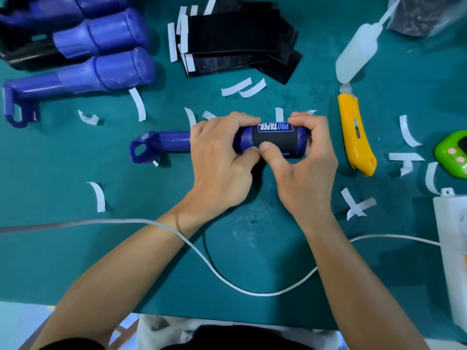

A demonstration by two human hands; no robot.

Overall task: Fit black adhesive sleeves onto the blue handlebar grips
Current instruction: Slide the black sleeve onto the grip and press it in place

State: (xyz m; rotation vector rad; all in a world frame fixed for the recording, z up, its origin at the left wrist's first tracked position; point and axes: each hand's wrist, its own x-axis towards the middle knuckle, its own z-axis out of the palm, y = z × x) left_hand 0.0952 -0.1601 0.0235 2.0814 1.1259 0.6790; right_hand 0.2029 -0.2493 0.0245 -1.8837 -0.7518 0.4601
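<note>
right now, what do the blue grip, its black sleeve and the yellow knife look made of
Blue grip: probably moulded plastic or rubber, smooth, soft sheen. Black sleeve: matte, fabric-like sheet with printed lettering. Yellow knife: hard glossy plastic shell, judging by its highlights.

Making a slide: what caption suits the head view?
Left hand and right hand press a black PRO TAPER sleeve around a blue handlebar grip.

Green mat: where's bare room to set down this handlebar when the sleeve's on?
Bare mat lies left, between the curled strip and the blue handlebars. More lies below the white cable, toward the near edge. Crowded: the black sleeves up top, the yellow knife and paper strips at right.
</note>
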